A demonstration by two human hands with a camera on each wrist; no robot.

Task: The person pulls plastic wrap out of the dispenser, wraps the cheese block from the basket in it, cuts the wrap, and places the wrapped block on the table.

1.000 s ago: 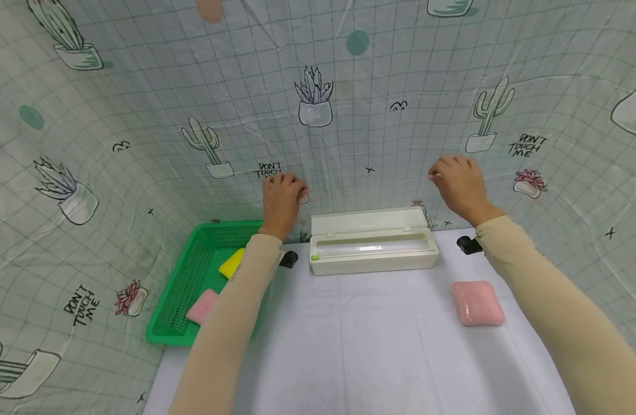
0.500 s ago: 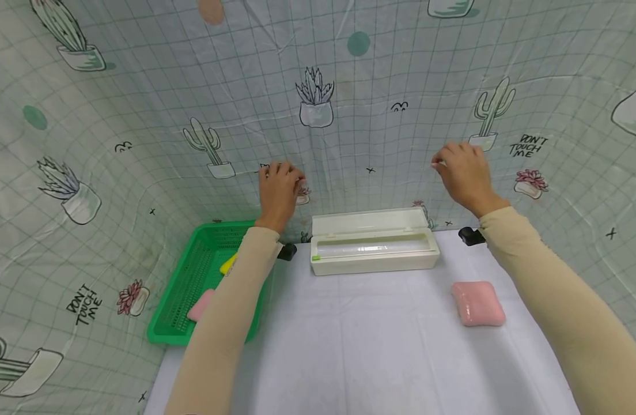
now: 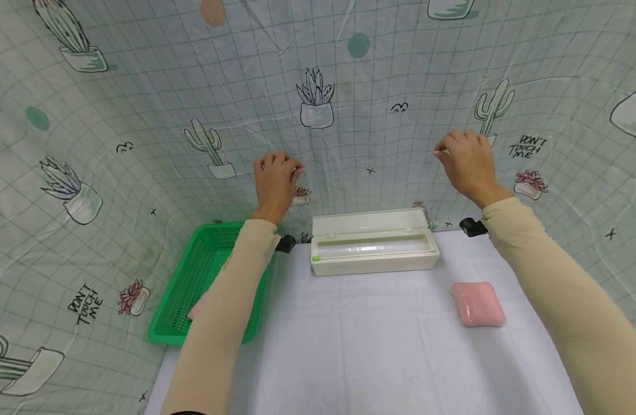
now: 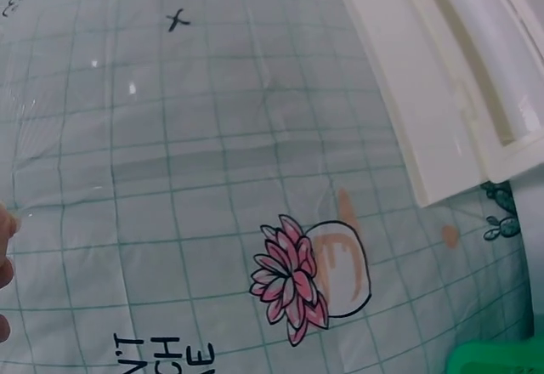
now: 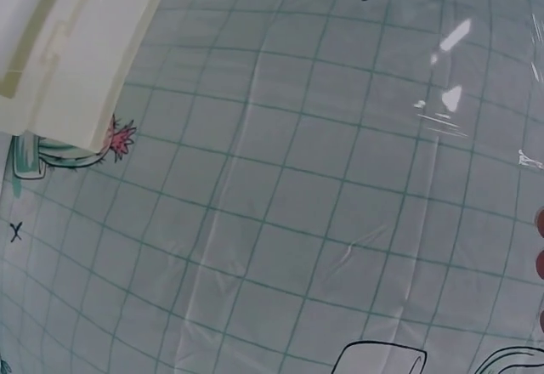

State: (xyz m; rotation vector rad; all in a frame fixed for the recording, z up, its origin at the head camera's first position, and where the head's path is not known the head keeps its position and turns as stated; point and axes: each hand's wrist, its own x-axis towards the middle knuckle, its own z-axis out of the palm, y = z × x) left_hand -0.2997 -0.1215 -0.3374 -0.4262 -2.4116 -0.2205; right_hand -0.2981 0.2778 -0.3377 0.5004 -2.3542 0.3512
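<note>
Both hands are raised in front of the patterned cloth, above and to either side of a long white cling film dispenser (image 3: 375,264). Its lid stands up, and a roll of clear film (image 3: 372,249) shows inside. My left hand (image 3: 275,185) pinches one side of a sheet of cling film with thumb and fingers. The right hand (image 3: 469,166) pinches the other side in the same way. In the head view the sheet is nearly invisible; glints on the cling film (image 5: 451,99) show in the right wrist view. Only fingertips (image 4: 5,246) appear in the left wrist view.
A green plastic basket (image 3: 167,311) stands at the left, partly behind the left forearm, with a pink piece (image 3: 195,310) inside. A shiny pink block (image 3: 479,304) lies on the white table (image 3: 380,357) at the right. The cloth wall (image 3: 370,86) rises behind the dispenser.
Both hands have risen, the left drifting slightly left and the right slightly right. The left forearm now covers the yellow piece in the basket. The dispenser and pink block have not moved.
</note>
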